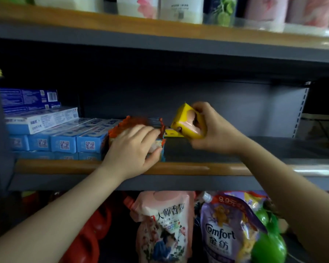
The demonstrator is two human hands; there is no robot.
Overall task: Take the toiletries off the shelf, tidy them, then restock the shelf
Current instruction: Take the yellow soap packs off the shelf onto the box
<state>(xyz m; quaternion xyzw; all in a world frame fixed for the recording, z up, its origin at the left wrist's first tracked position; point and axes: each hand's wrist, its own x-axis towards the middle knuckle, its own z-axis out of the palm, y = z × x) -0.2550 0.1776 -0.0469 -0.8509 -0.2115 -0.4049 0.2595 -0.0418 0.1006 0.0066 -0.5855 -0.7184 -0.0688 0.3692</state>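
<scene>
On the middle shelf (pixel 179 168), my left hand (pixel 133 149) grips a stack of orange-and-blue packets (pixel 137 123) from above, thumb on its right side, right beside the blue toothpaste boxes (pixel 65 141). My right hand (pixel 211 130) holds a yellow soap box (pixel 186 120) with a pink window, lifted a little above the shelf. Behind it another yellow box (pixel 172 133) lies flat on the shelf.
More blue and white toothpaste boxes (pixel 40 118) are stacked at the left. Bottles (pixel 180 8) stand on the upper shelf. Below hang refill pouches, pink (pixel 165 224) and purple (pixel 224 230), beside a green bottle (pixel 270 245). The shelf's right half is bare grey metal (pixel 273 147).
</scene>
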